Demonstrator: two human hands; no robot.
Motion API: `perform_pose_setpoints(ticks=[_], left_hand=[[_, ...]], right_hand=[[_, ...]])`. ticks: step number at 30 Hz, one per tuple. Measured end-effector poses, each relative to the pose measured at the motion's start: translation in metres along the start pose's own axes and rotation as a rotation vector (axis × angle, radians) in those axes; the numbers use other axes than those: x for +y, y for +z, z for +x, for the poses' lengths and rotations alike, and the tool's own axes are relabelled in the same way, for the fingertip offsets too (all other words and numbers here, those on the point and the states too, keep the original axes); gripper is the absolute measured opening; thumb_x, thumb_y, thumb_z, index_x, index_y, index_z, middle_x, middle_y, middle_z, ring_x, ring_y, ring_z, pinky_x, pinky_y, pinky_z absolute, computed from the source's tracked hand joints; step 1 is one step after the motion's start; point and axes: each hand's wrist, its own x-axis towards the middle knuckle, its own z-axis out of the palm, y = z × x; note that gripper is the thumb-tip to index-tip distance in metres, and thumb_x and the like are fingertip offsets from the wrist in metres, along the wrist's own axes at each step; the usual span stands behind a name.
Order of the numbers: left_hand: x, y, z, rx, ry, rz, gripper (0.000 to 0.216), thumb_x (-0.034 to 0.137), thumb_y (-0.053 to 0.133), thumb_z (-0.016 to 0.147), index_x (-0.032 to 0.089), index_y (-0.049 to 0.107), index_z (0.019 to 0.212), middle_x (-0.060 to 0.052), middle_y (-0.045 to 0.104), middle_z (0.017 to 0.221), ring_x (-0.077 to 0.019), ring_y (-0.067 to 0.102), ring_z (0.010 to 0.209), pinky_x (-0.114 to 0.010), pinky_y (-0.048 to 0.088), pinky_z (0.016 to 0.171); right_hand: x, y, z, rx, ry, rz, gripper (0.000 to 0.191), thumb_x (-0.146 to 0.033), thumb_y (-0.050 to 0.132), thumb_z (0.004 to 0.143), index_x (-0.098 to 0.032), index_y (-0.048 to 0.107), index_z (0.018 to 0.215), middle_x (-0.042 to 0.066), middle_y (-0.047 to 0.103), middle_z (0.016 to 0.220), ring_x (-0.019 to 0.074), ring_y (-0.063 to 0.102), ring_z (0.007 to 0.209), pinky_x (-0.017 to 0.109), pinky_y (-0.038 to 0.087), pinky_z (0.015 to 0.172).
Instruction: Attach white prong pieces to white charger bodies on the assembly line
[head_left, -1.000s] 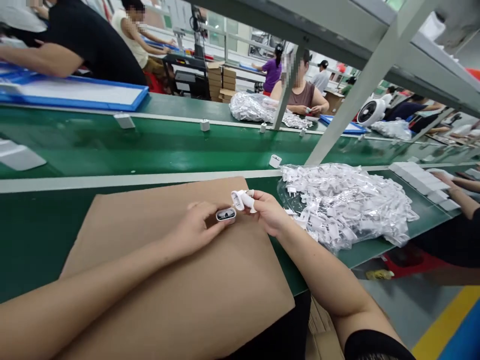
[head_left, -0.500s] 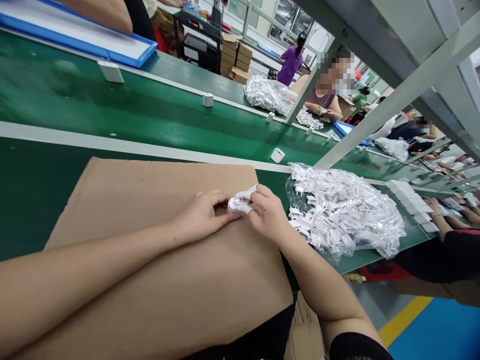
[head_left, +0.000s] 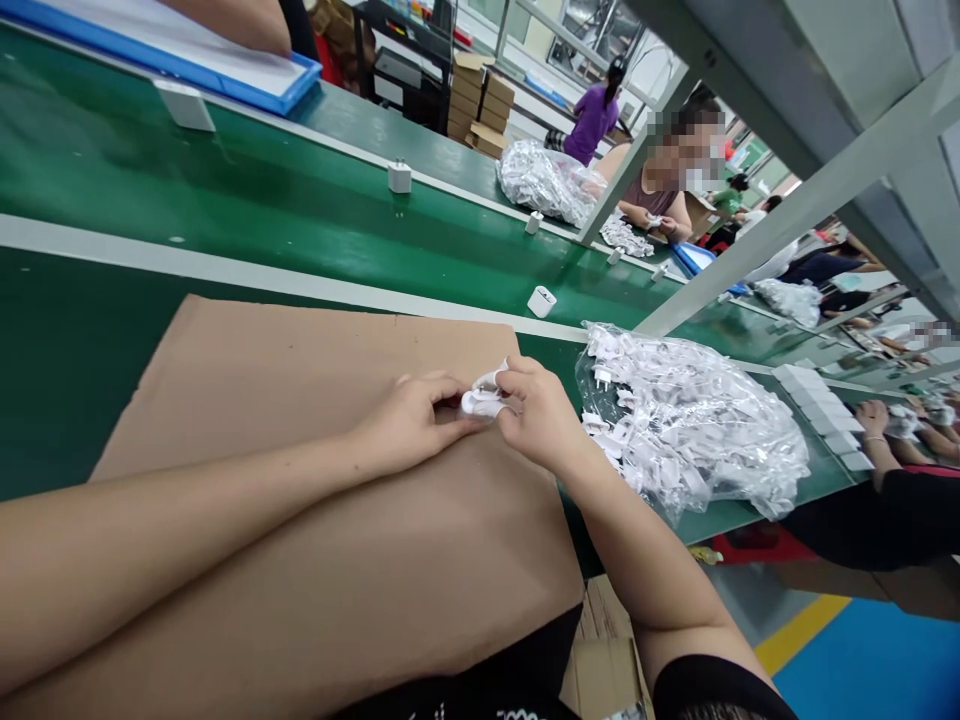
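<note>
White charger (head_left: 480, 403), brown cardboard sheet (head_left: 247, 380), green conveyor belt (head_left: 150, 170)

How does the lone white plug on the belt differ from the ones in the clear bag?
The lone white plug sits apart on the green belt, while the white plugs in the clear bag lie heaped together. The lone plug is bare; the bagged ones sit behind plastic. Both are white.

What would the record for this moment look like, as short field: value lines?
Left hand: holds a white plastic adapter piece
Right hand: holds the same piece from the other side
Under hands: brown cardboard sheet on a green conveyor belt
Beside right hand: clear bag of white adapters
On belt: white cube charger
Across belt: seated co-worker
</note>
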Motion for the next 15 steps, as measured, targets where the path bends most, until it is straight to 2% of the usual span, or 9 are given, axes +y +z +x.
perform_pose_setpoints(ticks=[4, 7, 9, 12, 13, 15], left_hand=[[0.004, -0.001, 0.000, 0.004, -0.030, 0.002, 0.037, 0.060, 0.068, 0.085, 0.026, 0.077, 0.096, -0.004, 0.072, 0.094, -0.0253, 0.067, 0.088, -0.040, 0.050, 0.084], [0.007, -0.001, -0.001, -0.002, -0.059, 0.016, 0.040, 0.064, 0.067, 0.085, 0.027, 0.077, 0.096, -0.003, 0.073, 0.094, -0.0271, 0.068, 0.091, -0.041, 0.051, 0.086], [0.007, 0.000, -0.002, -0.004, -0.051, 0.007, 0.041, 0.063, 0.068, 0.085, 0.028, 0.076, 0.104, -0.004, 0.075, 0.100, -0.0278, 0.069, 0.095, -0.041, 0.052, 0.088], [0.003, 0.004, -0.005, -0.009, -0.037, -0.040, 0.046, 0.060, 0.070, 0.085, 0.028, 0.072, 0.117, -0.005, 0.076, 0.111, -0.0281, 0.069, 0.102, -0.041, 0.054, 0.091], [0.000, 0.005, -0.005, -0.006, -0.043, -0.057, 0.048, 0.060, 0.071, 0.084, 0.027, 0.072, 0.118, -0.005, 0.076, 0.112, -0.0287, 0.070, 0.103, -0.041, 0.054, 0.092], [-0.003, 0.003, -0.001, 0.017, -0.084, -0.076, 0.054, 0.063, 0.073, 0.079, 0.024, 0.072, 0.117, -0.008, 0.076, 0.114, -0.0307, 0.070, 0.105, -0.043, 0.054, 0.093]], right_hand=[[0.007, 0.007, -0.005, 0.073, 0.025, 0.018, 0.018, -0.004, 0.056, 0.067, -0.019, 0.062, 0.075, 0.002, 0.049, 0.079, 0.0192, 0.050, 0.077, 0.030, 0.036, 0.068], [0.012, 0.018, -0.011, 0.119, 0.096, 0.183, 0.015, -0.007, 0.060, 0.071, -0.019, 0.065, 0.078, 0.001, 0.053, 0.081, 0.0182, 0.055, 0.080, 0.030, 0.043, 0.072], [0.016, 0.023, -0.013, 0.140, 0.133, 0.337, 0.019, -0.012, 0.067, 0.076, -0.020, 0.070, 0.092, 0.000, 0.059, 0.086, 0.0172, 0.059, 0.084, 0.030, 0.048, 0.081], [0.025, 0.022, -0.013, 0.164, 0.175, 0.517, 0.041, -0.024, 0.072, 0.082, -0.021, 0.066, 0.122, 0.002, 0.068, 0.100, 0.0168, 0.064, 0.092, 0.032, 0.051, 0.091], [0.029, 0.017, -0.012, 0.176, 0.206, 0.513, 0.042, -0.027, 0.071, 0.085, -0.020, 0.064, 0.126, 0.004, 0.069, 0.106, 0.0171, 0.065, 0.094, 0.032, 0.051, 0.091], [0.040, 0.002, -0.014, 0.206, 0.312, 0.329, 0.033, -0.027, 0.065, 0.092, -0.018, 0.063, 0.124, 0.008, 0.069, 0.114, 0.0195, 0.065, 0.099, 0.034, 0.052, 0.091]])
